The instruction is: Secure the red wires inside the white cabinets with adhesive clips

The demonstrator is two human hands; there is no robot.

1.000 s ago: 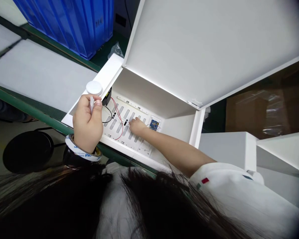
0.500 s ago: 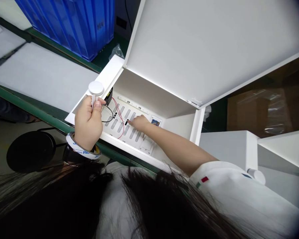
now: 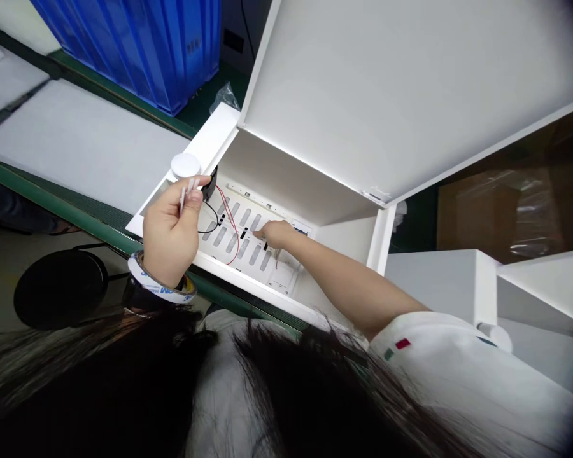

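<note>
My left hand point(image 3: 170, 226) is closed in a pinch on thin white strips point(image 3: 190, 189), held up over the left end of an open white box point(image 3: 219, 137). Beside these fingers, a round white knob point(image 3: 186, 166) stands at that end. Inside the box, my right hand point(image 3: 277, 234) reaches over a white slotted panel point(image 3: 232, 245), index finger stretched out and the other fingers partly hidden. Its fingertip is near short black strips point(image 3: 243, 233) on the panel. Red wires point(image 3: 233, 222) and a black cable cross the panel's left part. A blue circuit board point(image 3: 300, 231) is mostly covered by my hand.
The box's large white lid point(image 3: 401, 83) stands raised behind. A blue crate point(image 3: 138, 51) is at the back left, near white panels point(image 3: 86, 133) on the green bench. A roll of tape point(image 3: 160, 283) rings my left wrist. Another white box point(image 3: 434, 280) and a cardboard box point(image 3: 477, 216) are at right.
My right hand has drawn back to the right along the panel, baring another black strip and covering more of the circuit board. My left hand's fingers have shifted, and the white strips show more clearly.
</note>
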